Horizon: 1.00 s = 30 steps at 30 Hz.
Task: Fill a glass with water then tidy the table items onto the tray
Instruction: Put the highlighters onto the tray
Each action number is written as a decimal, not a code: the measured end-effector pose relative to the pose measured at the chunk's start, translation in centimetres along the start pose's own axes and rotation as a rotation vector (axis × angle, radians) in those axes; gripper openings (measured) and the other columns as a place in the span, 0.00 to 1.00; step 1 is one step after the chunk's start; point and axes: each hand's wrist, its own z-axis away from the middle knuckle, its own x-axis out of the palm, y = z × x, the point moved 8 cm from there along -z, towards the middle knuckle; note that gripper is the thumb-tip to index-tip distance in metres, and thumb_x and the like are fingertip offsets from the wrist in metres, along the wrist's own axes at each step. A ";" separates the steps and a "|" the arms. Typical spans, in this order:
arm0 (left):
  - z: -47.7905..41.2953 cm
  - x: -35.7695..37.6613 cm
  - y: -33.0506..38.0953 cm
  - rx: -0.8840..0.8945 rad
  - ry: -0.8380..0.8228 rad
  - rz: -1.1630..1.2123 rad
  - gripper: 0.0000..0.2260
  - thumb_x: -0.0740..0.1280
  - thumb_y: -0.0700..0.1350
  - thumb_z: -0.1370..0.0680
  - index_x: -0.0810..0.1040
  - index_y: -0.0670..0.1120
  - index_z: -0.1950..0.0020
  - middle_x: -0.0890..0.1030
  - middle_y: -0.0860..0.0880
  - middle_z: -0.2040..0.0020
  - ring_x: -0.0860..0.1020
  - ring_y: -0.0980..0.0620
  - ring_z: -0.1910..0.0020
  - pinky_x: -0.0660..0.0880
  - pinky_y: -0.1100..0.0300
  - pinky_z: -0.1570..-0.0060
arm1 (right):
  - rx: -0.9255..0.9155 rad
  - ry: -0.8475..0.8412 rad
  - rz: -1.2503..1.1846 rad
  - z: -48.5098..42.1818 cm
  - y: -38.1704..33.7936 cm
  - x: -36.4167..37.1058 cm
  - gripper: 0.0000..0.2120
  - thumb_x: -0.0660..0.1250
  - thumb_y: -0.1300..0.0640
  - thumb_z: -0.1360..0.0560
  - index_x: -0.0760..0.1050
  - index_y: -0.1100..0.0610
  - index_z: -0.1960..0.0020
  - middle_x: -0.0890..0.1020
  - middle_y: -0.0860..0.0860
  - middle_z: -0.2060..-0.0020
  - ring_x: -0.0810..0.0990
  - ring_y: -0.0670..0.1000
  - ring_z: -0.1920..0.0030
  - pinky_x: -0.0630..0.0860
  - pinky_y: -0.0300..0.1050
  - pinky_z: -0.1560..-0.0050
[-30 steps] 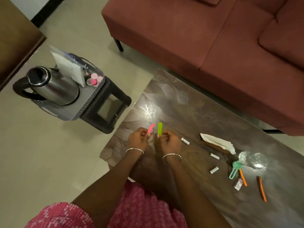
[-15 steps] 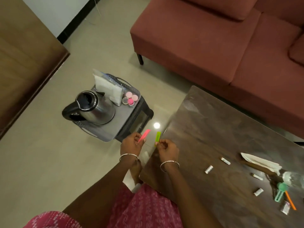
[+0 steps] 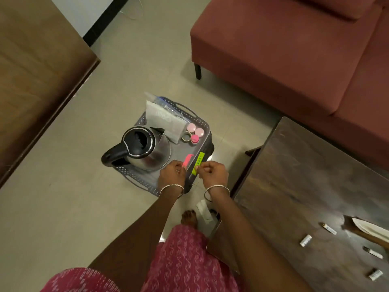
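from where i stood, the person was at the tidy-up stage. both hands hung over the tray [image 3: 134,175], which sat on a low black stool [image 3: 208,147] on the floor, left of the table [image 3: 305,186]. left hand [image 3: 171,175] pinched a pink strip [image 3: 187,160] by its lower end, and right hand [image 3: 212,175] pinched a green strip [image 3: 199,163] the same way. the strips stuck up past the fingers, side by side, close but not touching afaict. forearms reached fwd, near parallel, wrists dipped a bit, a bangle on each. to do this step well imo: lower both strips onto the bare patch of tray btwn the kettle [image 3: 145,148] and the near right rim, and lay them flat rather than drop them, since they looked light and could skip over the low rim. keep clear of the kettle body, plus the pink lids [image 3: 195,131] and packet [image 3: 162,121] at the back. the green one hung about over the tray's right edge, so it prob wanted a nudge left before letting go. the glass wasn't in view, so couldn't judge the water part. small white rolls [image 3: 305,240] lay on the table, well apart from the tray, and looked left to fetch.
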 end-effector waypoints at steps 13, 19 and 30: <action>-6.2 3.3 -1.1 0.001 0.047 -0.142 0.09 0.62 0.45 0.22 0.80 0.45 0.48 0.82 0.40 0.55 0.80 0.37 0.54 0.72 0.52 0.59 | 0.206 0.092 0.301 -6.2 -1.3 5.2 0.14 0.71 0.48 0.28 0.84 0.55 0.47 0.84 0.57 0.48 0.82 0.60 0.47 0.79 0.47 0.49; -7.5 4.8 -1.6 0.027 0.022 -0.134 0.08 0.64 0.48 0.22 0.79 0.46 0.48 0.82 0.42 0.54 0.80 0.39 0.53 0.73 0.52 0.58 | 0.195 0.142 0.484 -6.9 -1.3 6.4 0.18 0.67 0.44 0.26 0.81 0.57 0.45 0.83 0.58 0.48 0.81 0.62 0.46 0.78 0.49 0.50; -8.3 5.7 -1.4 0.057 0.025 -0.089 0.11 0.62 0.43 0.22 0.79 0.46 0.42 0.81 0.44 0.47 0.78 0.43 0.48 0.72 0.52 0.54 | 0.130 0.178 0.609 -7.3 -1.5 6.4 0.11 0.68 0.48 0.25 0.81 0.55 0.51 0.83 0.56 0.53 0.82 0.61 0.52 0.76 0.46 0.58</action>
